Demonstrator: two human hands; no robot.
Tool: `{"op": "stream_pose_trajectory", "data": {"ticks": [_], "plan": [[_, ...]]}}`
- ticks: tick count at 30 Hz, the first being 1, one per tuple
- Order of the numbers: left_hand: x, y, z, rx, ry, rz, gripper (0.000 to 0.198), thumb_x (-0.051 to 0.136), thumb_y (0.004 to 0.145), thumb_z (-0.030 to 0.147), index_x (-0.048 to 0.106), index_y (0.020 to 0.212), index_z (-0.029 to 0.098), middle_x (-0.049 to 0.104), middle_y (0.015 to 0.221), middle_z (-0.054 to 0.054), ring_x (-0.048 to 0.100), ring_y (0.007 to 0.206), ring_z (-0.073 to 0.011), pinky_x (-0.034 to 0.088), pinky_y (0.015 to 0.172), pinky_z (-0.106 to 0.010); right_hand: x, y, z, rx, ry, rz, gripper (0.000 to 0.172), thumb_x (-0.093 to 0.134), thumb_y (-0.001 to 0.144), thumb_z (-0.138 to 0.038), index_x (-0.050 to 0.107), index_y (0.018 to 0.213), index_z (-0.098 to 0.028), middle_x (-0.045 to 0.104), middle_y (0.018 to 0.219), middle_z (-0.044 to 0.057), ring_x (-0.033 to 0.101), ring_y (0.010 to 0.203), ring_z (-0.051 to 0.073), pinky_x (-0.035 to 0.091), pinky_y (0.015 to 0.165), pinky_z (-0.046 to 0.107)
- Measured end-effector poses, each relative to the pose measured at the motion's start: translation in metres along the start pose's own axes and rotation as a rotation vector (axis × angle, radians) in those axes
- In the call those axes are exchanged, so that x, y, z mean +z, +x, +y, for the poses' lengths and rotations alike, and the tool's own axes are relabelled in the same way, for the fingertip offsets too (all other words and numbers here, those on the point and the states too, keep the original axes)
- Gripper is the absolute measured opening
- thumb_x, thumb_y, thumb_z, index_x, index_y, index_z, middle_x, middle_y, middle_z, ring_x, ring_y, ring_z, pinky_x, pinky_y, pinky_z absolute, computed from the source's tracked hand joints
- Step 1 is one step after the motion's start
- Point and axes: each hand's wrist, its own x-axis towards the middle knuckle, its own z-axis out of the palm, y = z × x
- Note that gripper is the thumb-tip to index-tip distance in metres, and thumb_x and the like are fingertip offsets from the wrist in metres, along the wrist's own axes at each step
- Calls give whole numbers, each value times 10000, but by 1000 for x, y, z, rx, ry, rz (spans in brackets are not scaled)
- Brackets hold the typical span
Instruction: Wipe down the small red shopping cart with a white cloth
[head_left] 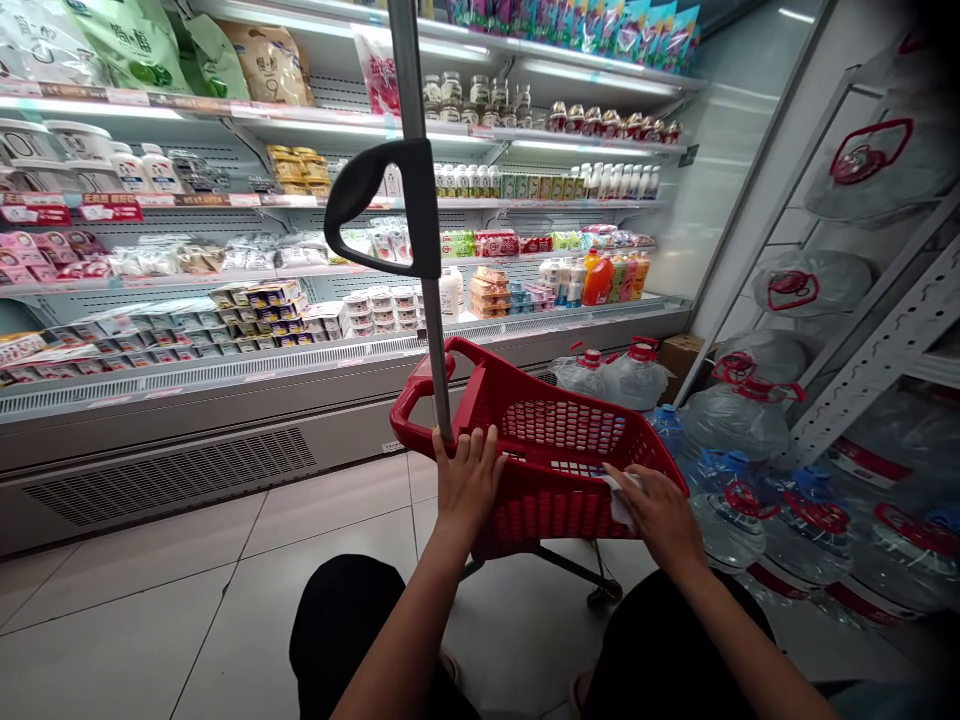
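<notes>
A small red plastic shopping cart [517,500] stands on the floor between my knees, with latticed sides and a tall metal pole ending in a black handle [427,210]. My left hand [469,480] holds the near rim by the foot of the pole, its fingers laid over the edge. At the cart's near right side, my right hand [660,515] pinches a white wipe [621,500] against the red rim. Part of the wipe is hidden behind the fingers. Inside the basket only the latticed far wall and a bit of the bottom show.
An open refrigerated display [360,400] full of packaged dairy and bottles runs along the far side. On the right, large water jugs [750,420] with red handles crowd the floor and a metal rack [885,340]. A cardboard box [679,360] sits behind them.
</notes>
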Motion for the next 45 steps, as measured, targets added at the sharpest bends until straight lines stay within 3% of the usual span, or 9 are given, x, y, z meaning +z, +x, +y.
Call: {"op": "stream_pose_trajectory", "data": {"ticks": [5, 13, 16, 21, 26, 33, 37, 42, 45], "plan": [[-2, 1, 5, -14, 14, 3, 460, 391, 1084, 358, 553, 1487, 207, 656, 1352, -130, 569, 1195, -329, 150, 1224, -720, -4, -10, 4, 34, 1, 12, 542, 400, 1049, -273, 418, 1590, -314, 712, 1147, 90, 659, 1095, 282, 482, 1080, 511], [2, 2, 10, -13, 18, 14, 465, 391, 1065, 312, 567, 1465, 154, 650, 1368, -157, 568, 1200, -337, 114, 1223, -740, 23, 75, -144, -79, 185, 26, 643, 432, 980, -113, 360, 1610, -225, 709, 1241, 131, 662, 1136, 288, 546, 1014, 446], [2, 0, 8, -12, 12, 12, 456, 406, 1040, 280, 593, 1436, 155, 634, 1406, -152, 559, 1226, -337, 100, 1227, -737, 26, 97, -173, -144, 245, 16, 591, 426, 989, -107, 420, 1570, -218, 710, 1265, 126, 679, 1117, 265, 560, 998, 419], [-1, -1, -1, -7, -5, 21, 453, 426, 1031, 284, 588, 1439, 174, 637, 1413, -134, 573, 1220, -321, 87, 1244, -708, 24, 89, -145, -175, 228, -23, 446, 462, 1000, -105, 597, 1405, -235, 752, 1178, 87, 710, 1038, 232, 533, 1031, 401], [-4, -1, -13, 3, -24, 25, 446, 415, 1042, 281, 584, 1452, 228, 641, 1416, -112, 572, 1255, -310, 79, 1257, -683, 8, 43, -60, -196, 172, -23, 465, 419, 1012, -101, 614, 1396, -278, 763, 1186, 35, 723, 1036, 201, 359, 1227, 502], [1, 9, -26, -33, -58, 34, 457, 381, 1047, 268, 588, 1454, 231, 597, 1493, -84, 484, 1424, -286, 9, 1292, -639, -17, -31, 45, -124, 20, -62, 579, 428, 930, -60, 568, 1439, -297, 732, 1296, 42, 720, 1110, 229, 401, 1196, 521], [20, 6, 1, -17, -65, 15, 475, 384, 1055, 279, 555, 1487, 184, 441, 1629, -84, 296, 1560, -275, 132, 1304, -584, -12, -30, 30, -71, -8, -15, 525, 436, 935, -76, 592, 1408, -243, 748, 1255, 76, 728, 1088, 246, 443, 1163, 518], [50, -16, 64, 167, -157, -50, 481, 398, 1076, 400, 464, 1547, 332, 358, 1675, 13, 244, 1581, -255, 167, 1283, -625, 6, 13, -34, -130, 15, -8, 494, 438, 949, -68, 593, 1396, -208, 759, 1211, 83, 729, 1075, 239, 518, 1095, 472], [59, -21, 70, 151, -174, -64, 478, 377, 1086, 423, 445, 1554, 357, 303, 1698, 27, 218, 1589, -239, 151, 1286, -619, 14, 37, -67, -127, 36, -8, 469, 458, 951, -66, 610, 1375, -198, 764, 1193, 87, 736, 1037, 231, 509, 1109, 455]]}}
